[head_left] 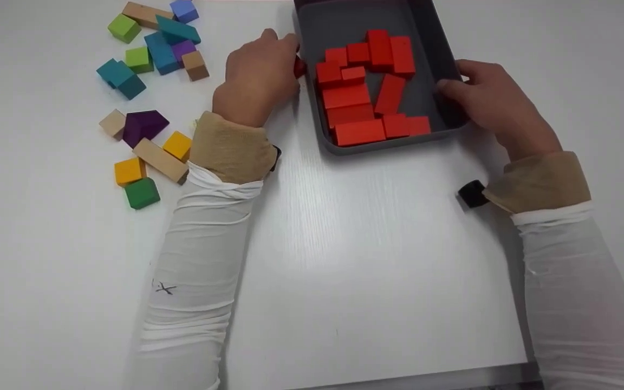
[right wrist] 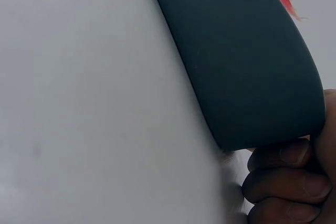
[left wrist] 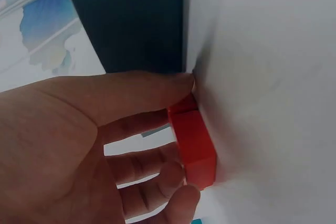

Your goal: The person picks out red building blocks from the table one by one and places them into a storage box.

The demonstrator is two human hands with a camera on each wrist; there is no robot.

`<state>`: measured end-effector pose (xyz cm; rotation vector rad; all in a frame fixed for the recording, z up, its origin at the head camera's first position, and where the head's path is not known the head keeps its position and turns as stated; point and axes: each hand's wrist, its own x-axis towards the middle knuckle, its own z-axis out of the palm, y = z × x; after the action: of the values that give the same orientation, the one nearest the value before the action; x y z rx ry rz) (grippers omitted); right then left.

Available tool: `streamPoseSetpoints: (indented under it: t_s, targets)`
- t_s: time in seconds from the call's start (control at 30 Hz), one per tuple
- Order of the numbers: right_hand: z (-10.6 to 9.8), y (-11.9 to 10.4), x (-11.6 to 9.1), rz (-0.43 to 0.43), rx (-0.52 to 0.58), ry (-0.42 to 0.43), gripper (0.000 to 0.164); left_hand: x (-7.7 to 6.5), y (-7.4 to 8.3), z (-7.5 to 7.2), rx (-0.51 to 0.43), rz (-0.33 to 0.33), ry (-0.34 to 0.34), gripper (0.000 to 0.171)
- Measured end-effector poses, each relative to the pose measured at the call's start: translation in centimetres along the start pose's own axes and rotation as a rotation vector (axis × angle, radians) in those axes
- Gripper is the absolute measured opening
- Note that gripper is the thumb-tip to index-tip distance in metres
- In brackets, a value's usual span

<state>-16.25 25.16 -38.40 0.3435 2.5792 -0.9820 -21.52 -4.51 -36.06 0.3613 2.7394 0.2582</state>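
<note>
My left hand (head_left: 260, 76) is just outside the left wall of a dark grey tray (head_left: 344, 21). Its thumb and fingers hold a red wooden block (left wrist: 195, 140); in the left wrist view a second red piece (left wrist: 184, 104) shows beneath the thumb. In the head view the hand covers most of this, leaving a bit of red (head_left: 299, 67) visible. My right hand (head_left: 499, 103) grips the tray's right wall near the front corner, thumb over the rim, fingers curled outside. Several red blocks (head_left: 346, 96) of different sizes lie inside the tray.
Left of the tray, loose coloured blocks lie on the white table (head_left: 371, 244): a teal block (head_left: 130, 81), a purple piece (head_left: 147, 125), a yellow cube (head_left: 129, 171), a green block (head_left: 142, 193) and a plain wooden bar (head_left: 160, 160), among others. The table's front edge shows at the bottom.
</note>
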Motion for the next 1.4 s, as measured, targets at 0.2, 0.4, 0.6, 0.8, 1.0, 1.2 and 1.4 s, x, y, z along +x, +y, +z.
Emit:
streamPoseSetpoints:
  t_s: [0.2,0.4,0.6,0.8,1.0,1.2,1.4]
  targets:
    - [0.0,0.0,0.1,-0.009,-0.006,0.005,0.053,0.2,-0.2,0.1,-0.006,-0.004,0.011,0.052]
    - [0.0,-0.1,0.1,-0.005,-0.004,0.006,0.052,0.1,-0.2,0.2,-0.005,0.014,0.025,0.048]
    - [0.0,0.0,0.1,-0.006,-0.022,0.007,0.053,0.0,-0.1,0.1,-0.008,0.02,0.025,0.051]
    - [0.0,0.0,0.1,-0.015,-0.028,0.005,0.054,-0.1,-0.2,-0.1,-0.025,0.027,0.042,0.049]
    - [0.0,0.0,0.1,-0.012,-0.021,0.0,0.054,0.1,-0.5,-0.6,-0.081,0.009,0.072,0.059]
    - [-0.1,0.0,0.1,-0.013,-0.022,0.001,0.053,0.0,-0.6,-0.9,-0.126,-0.016,0.151,0.059]
    - [-0.1,0.0,0.1,-0.013,-0.023,0.004,0.053,-0.2,0.1,-1.1,-0.14,-0.005,0.276,0.054]
